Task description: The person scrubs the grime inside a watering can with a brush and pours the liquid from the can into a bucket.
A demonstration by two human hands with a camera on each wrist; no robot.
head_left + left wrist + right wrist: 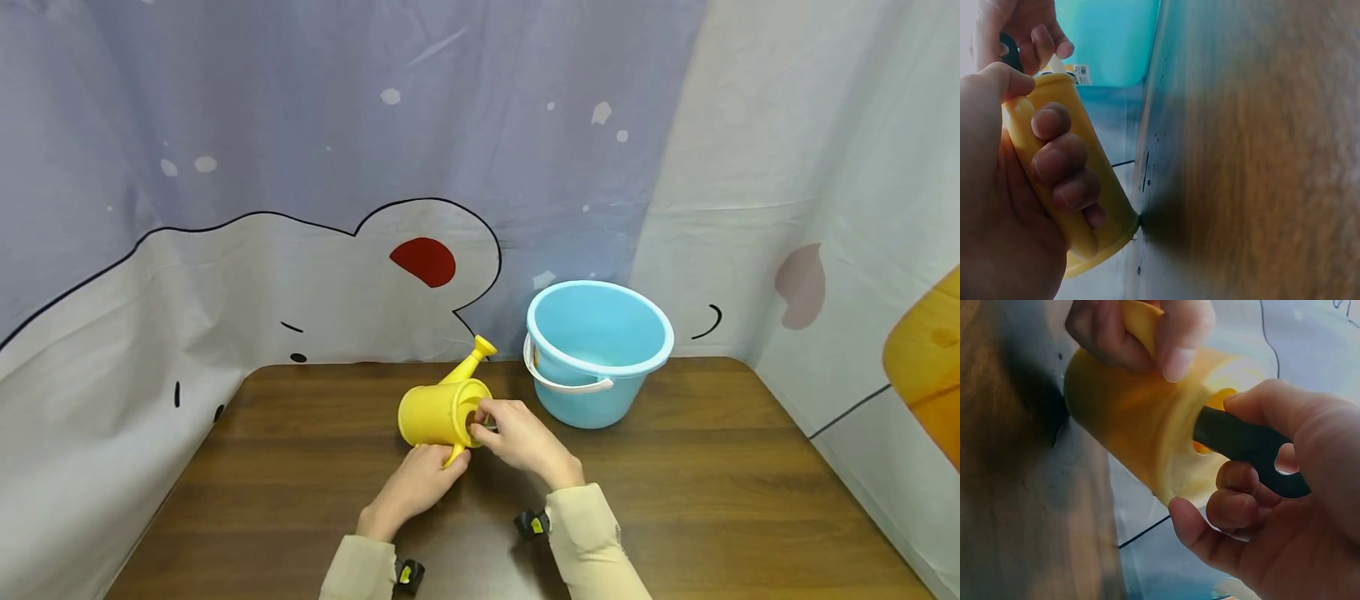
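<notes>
A yellow watering can (429,415) is tipped sideways over the table, its round opening facing right and its spout slanting up toward the back. My left hand (422,482) grips the can's handle, with the fingers curled round it in the left wrist view. At the opening, my right hand (525,437) pinches a dark green, flat handle (1238,439) with a hole near its end. The far part of that piece goes into the can and is hidden, so I cannot tell what tool it is.
Behind and to the right of the hands stands a light blue bucket (588,400) with its white bail handle (570,388) hanging down in front. The brown wooden table (712,500) ends at a printed curtain (300,275) along the back and sides.
</notes>
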